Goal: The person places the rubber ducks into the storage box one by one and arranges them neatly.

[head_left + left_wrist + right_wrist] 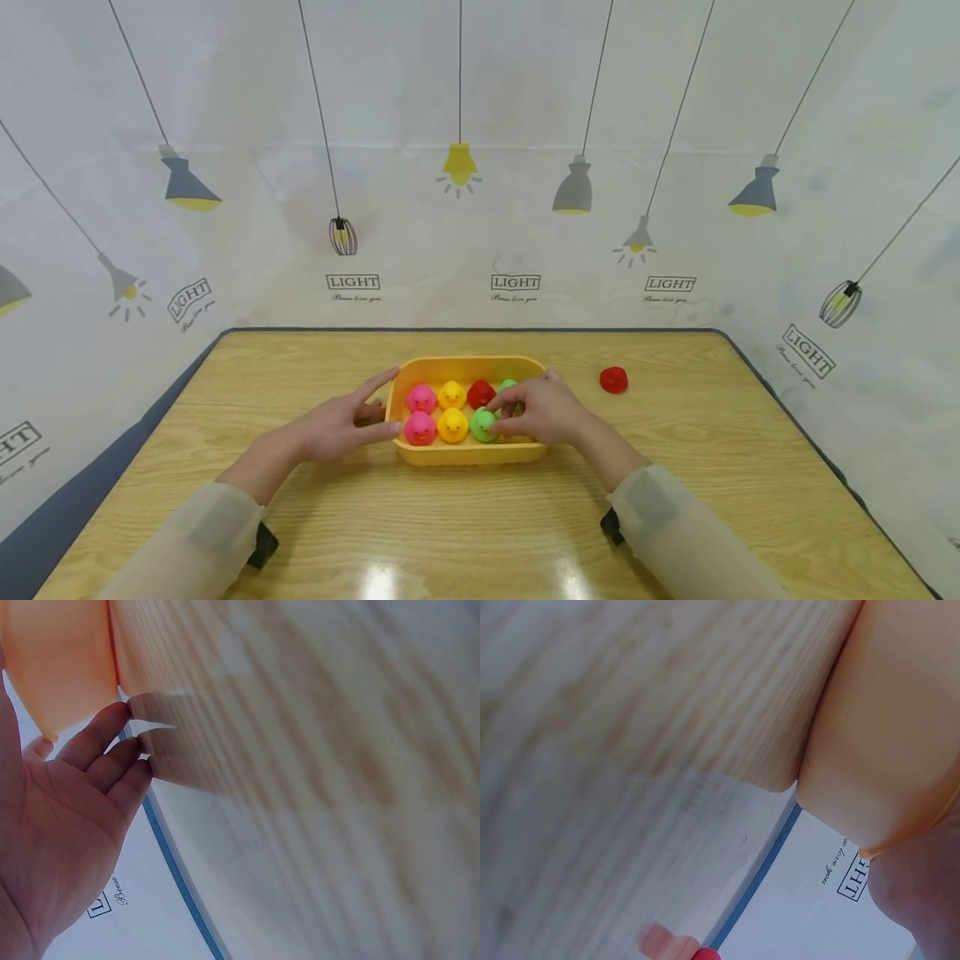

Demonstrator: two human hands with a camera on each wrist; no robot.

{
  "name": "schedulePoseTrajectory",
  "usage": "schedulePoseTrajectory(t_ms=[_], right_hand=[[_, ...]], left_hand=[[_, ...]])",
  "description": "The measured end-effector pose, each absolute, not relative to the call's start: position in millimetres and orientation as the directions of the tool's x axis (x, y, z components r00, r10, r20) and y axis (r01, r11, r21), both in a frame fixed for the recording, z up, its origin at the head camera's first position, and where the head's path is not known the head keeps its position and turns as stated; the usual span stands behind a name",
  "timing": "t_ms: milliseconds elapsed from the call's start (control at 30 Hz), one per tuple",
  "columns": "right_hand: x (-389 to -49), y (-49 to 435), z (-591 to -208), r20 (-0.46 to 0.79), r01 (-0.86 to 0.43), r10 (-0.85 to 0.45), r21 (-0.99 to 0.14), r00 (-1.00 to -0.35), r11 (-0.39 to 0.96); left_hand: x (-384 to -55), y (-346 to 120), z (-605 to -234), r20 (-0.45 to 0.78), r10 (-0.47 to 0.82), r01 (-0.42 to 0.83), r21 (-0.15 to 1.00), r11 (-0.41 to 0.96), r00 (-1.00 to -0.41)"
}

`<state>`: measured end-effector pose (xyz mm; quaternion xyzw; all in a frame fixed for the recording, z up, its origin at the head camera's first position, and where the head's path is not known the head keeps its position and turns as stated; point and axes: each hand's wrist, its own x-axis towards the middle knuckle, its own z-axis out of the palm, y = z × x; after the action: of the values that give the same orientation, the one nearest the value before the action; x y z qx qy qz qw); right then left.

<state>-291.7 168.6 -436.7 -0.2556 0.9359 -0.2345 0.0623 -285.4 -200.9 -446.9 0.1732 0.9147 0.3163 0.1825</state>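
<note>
A yellow tray (469,454) sits on the table with rubber ducks in two rows. Its front row shows a pink duck (420,428), a yellow duck (452,426) and a green duck (480,427). Behind them are another pink duck (422,398), another yellow duck (452,395), a red duck (480,393) and a partly hidden green duck (507,385). Over the tray's right side, my right hand (546,408) pinches the front green duck between thumb and finger. My left hand (341,425) touches the tray's left side with fingers spread.
A lone red duck (613,380) lies on the wooden table (480,517), right of the tray. Lamp-printed cloth (420,250) stands around the table's back and sides. In the right wrist view, the tray wall (885,712) fills the upper right.
</note>
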Motion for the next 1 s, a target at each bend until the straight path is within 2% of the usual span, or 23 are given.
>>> schedulePoseTrajectory(t_ms=[633,1000], right_hand=[[-292.6,167.1,-435.5,-0.016,-0.446,-0.504,-0.442,-0.864,0.778],[-292.2,167.5,-436.4,-0.028,-0.416,-0.485,-0.472,-0.874,0.777]], left_hand=[[-286.1,-202.3,-447.9,-0.223,0.437,0.205,0.643,0.738,-0.872],[-286.2,-202.0,-448.0,-0.225,0.433,0.202,0.642,0.74,-0.873]])
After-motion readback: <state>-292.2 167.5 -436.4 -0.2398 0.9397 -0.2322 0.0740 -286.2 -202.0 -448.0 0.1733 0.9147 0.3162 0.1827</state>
